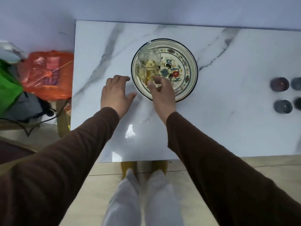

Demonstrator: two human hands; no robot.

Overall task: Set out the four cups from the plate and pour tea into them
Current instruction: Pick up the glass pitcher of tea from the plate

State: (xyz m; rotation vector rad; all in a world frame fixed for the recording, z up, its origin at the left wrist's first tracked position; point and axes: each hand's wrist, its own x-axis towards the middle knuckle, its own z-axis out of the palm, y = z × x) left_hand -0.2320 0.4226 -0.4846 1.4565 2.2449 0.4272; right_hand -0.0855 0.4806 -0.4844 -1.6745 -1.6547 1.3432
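Note:
A floral plate point(185, 51) with a dark rim stands at the middle of the marble table point(211, 128). A glass pitcher point(149, 61) with yellow tea stands on the plate's left part, its amber handle toward me. My right hand point(162, 92) hovers over the plate's near edge, thumb and fingers apart right at the handle, not clearly closed on it. My left hand point(114, 92) rests flat on the table just left of the plate, holding nothing. Several dark cups stand in two rows at the far right: one purple cup point(279, 84), one grey cup point(283, 106), the others cut off by the frame edge.
Off the table's left edge lie an orange plastic bag point(48, 74), a green bag point(8, 85) and dark cables point(32, 121). The table's near edge runs above my legs point(141, 201) and yellow slippers. A white wall stands behind the table.

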